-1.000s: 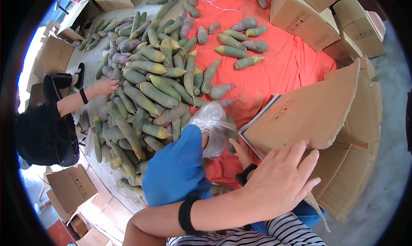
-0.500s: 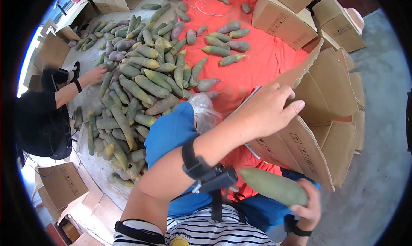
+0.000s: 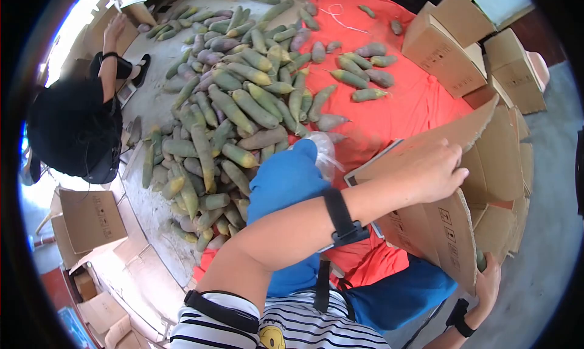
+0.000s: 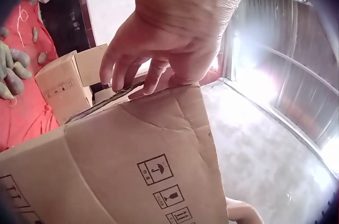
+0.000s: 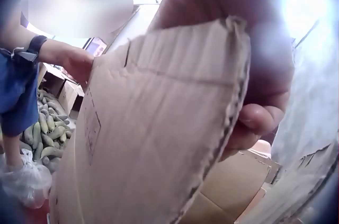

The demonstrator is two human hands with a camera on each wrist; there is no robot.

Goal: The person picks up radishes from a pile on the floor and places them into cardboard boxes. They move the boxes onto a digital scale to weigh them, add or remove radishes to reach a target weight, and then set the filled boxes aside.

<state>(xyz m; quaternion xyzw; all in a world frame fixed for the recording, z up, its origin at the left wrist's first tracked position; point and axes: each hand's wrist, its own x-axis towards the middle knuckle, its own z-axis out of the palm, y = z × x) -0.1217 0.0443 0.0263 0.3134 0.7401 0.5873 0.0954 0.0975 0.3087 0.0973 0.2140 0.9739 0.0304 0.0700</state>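
A cardboard box (image 3: 447, 233) with upright flaps stands in front of me on the right. My left hand (image 3: 433, 172) grips its upper edge; in the left wrist view, the fingers (image 4: 124, 65) bend over the rim and the thumb lies along it. At the box's near right corner my right hand (image 3: 486, 285) holds a green radish (image 3: 481, 261), mostly hidden behind the torn flap. In the right wrist view that flap (image 5: 153, 113) covers part of the right hand (image 5: 270, 70), whose fingertips curl behind it; the radish is out of sight there.
A large heap of green radishes (image 3: 243, 105) covers the floor to the left, with several more on a red cloth (image 3: 401, 105). Other boxes (image 3: 447, 51) stand at the back right. Another person (image 3: 76, 127) in black is at the far left. Blue clothing (image 3: 286, 184) lies below my left arm.
The right hand has carried the radish rightward and up, from over the lap to the box's opening. My left hand stays at the box's edge. The person in black has raised an arm.
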